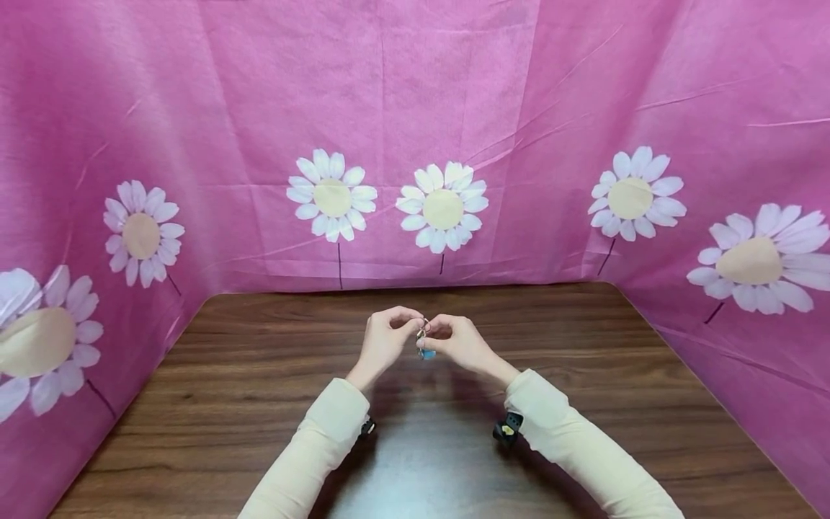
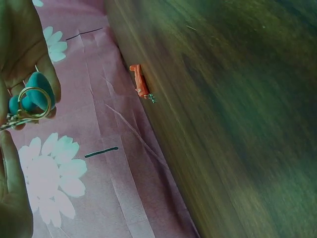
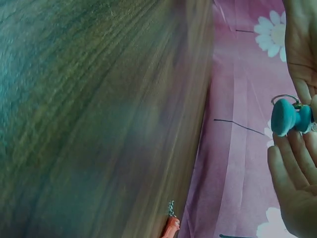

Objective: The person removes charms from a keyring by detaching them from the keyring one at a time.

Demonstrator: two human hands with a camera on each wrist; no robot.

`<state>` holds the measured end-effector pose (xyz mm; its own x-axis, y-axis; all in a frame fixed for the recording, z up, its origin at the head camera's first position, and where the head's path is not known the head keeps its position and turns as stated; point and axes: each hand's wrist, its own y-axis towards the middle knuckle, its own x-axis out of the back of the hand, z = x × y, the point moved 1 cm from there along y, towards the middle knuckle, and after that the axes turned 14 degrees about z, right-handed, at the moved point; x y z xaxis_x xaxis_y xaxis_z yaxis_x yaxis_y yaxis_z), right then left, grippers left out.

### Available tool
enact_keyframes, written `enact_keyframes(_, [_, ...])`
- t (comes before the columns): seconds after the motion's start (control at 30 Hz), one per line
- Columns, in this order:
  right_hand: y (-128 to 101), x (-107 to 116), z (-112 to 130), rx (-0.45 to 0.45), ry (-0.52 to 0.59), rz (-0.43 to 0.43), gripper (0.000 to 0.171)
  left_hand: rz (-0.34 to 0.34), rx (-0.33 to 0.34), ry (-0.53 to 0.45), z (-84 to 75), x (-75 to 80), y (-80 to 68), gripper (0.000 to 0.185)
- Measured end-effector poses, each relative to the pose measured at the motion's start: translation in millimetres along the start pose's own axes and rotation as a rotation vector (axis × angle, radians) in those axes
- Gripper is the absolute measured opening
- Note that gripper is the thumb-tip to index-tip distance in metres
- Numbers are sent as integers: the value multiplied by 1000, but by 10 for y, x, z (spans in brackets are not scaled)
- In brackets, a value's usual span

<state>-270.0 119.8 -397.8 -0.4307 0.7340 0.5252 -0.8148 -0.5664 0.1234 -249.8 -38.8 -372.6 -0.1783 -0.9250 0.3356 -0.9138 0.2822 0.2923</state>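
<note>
Overhead, both hands raised just above the wooden table (image 1: 259, 404), fingertips meeting at the middle: left hand (image 1: 384, 340) and right hand (image 1: 462, 342) each pinching a small keyring (image 1: 423, 333) with a teal charm (image 1: 426, 353) dangling below. Pink daisy-print cloth (image 1: 415, 130) on three sides. From the left wrist — a thin gold split ring (image 2: 33, 103) pinched between thumb and fingertips (image 2: 49, 82), the teal charm (image 2: 34, 91) tucked behind it; farther off, a small orange piece (image 2: 139, 82) lying at the table's edge against the cloth. From the right wrist — teal charm (image 3: 290, 116) shaped like a spool, smooth and rounded, the ring (image 3: 285, 99) behind it, right fingers (image 3: 290, 163) curled close around; exact contact here hard to tell. Probably light and hard, the ring stiff and springy, slippery under fingertips — best taken by the ring's rim with a nail at the split, the charm steadied at its narrow waist.
</note>
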Motion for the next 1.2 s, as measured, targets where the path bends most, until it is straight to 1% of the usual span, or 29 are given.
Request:
enact_keyframes(0.07, [-5, 1, 13, -20, 3, -20, 19, -10, -2, -6, 65, -4, 19, 11])
enact_keyframes(0.27, [-42, 9, 73, -57, 59, -37, 18, -44, -19, 3, 106, 0, 10, 9])
enact_keyframes(0.33, [-47, 14, 81, -47, 54, -29, 16, -50, -25, 2, 111, -1, 9, 10])
enact_keyframes(0.53, [-48, 19, 77, 21, 60, 48, 12, -64, -43, -6, 145, 5, 16, 11])
enact_keyframes(0.7, [-31, 18, 66, 13, 79, 61, 13, -58, -26, -11, 134, 14, 13, 9])
enact_keyframes(0.83, [-30, 25, 68, -8, 91, 59, 14, -43, -38, -35, 141, 9, 17, 8])
enact_keyframes(1.03, [-64, 59, 60, -3, -45, -1, 10, -40, -43, -8, 118, -3, 0, 8])
enact_keyframes(1.13, [-73, 68, 54, 40, -116, -40, 8, -36, -38, -16, 15, 7, -46, 7])
enact_keyframes(1.2, [-81, 74, 57, 105, -185, -55, 8, -28, -43, -21, -78, 19, -83, 8])
